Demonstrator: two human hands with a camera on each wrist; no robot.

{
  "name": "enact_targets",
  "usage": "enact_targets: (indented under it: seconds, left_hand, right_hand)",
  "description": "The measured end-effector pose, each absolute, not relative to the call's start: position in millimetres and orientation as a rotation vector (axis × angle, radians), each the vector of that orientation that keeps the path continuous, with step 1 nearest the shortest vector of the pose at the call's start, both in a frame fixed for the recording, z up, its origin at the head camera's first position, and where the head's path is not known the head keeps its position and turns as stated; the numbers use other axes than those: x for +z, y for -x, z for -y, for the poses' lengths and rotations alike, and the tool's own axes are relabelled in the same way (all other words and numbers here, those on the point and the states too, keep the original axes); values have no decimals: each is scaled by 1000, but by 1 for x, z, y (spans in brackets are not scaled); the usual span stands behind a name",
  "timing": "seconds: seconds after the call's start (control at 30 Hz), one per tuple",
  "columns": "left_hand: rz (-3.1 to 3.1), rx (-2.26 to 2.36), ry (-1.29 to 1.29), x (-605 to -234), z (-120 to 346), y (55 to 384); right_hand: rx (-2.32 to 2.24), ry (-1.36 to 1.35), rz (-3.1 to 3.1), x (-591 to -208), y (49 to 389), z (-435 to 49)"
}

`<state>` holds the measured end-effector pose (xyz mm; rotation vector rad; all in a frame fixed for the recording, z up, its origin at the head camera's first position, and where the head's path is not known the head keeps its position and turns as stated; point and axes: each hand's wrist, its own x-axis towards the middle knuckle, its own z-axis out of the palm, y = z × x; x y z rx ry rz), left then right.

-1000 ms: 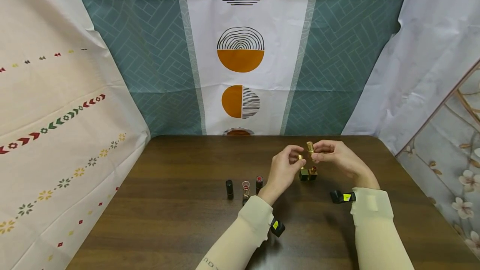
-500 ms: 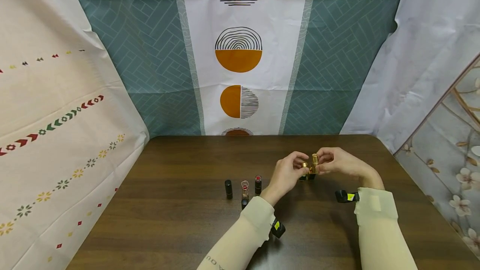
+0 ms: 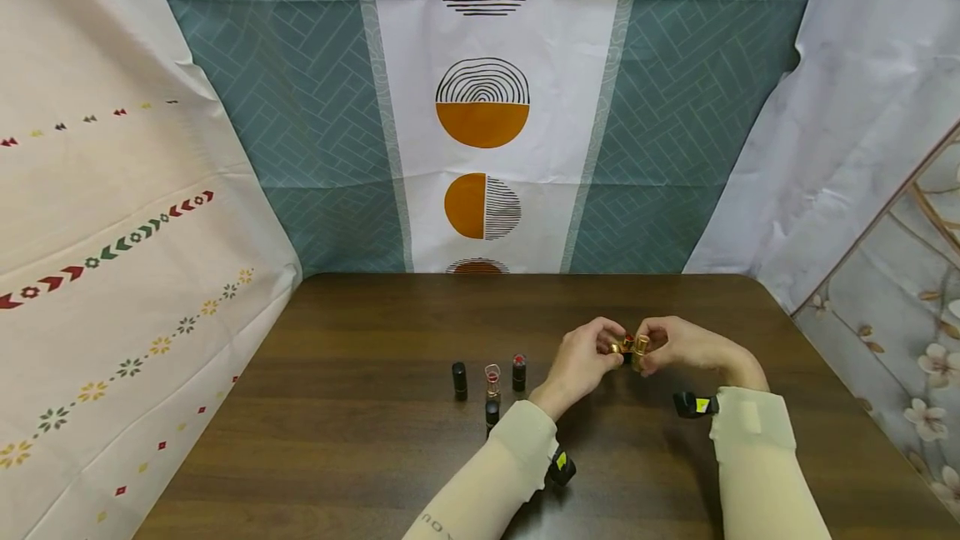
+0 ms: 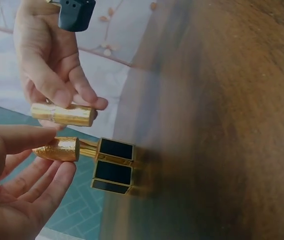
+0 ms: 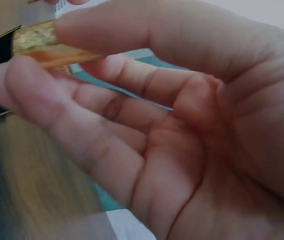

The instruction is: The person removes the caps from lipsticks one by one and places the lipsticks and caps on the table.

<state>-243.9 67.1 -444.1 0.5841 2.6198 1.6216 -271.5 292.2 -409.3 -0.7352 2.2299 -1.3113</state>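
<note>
My left hand [image 3: 581, 363] pinches a bullet-shaped gold lipstick cap [image 4: 57, 149] between thumb and fingers, its rounded end up. With thumb and fingertips, my right hand [image 3: 692, 347] holds a cylindrical gold lipstick cap [image 4: 64, 115], slightly tilted, on the right. Two square black-and-gold lipstick bases, one [image 4: 116, 149] with a gold neck and the other [image 4: 113, 172] beside it, stand side by side on the table. A red tip shows above them in the head view. Whether the left cap touches the neck, I cannot tell. Fingers partly hide the bases in the head view.
Left of my left forearm stand a black tube [image 3: 460, 382], an uncovered lipstick with a pinkish clear top [image 3: 492, 382], a red lipstick in a black base [image 3: 519, 373] and another black tube [image 3: 492, 415]. Fabric hangs behind the brown table [image 3: 337, 457].
My right hand has lowered the cylindrical cap from above the bases to beside them, nearer me and rightward. My left hand has moved slightly right and down, still holding its cap.
</note>
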Motion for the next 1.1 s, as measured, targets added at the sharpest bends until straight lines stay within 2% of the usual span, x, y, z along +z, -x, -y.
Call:
enact_targets:
  seconds: [0.67,1.1]
  left_hand:
    - [-2713,1413,-644,-463,-75,249]
    - [-2758,1298,-712,-471,-80,251]
  right_hand:
    - [-1232,652,-2333,-437,273,-285]
    - [-1221,551,-2393,-441,269,-281]
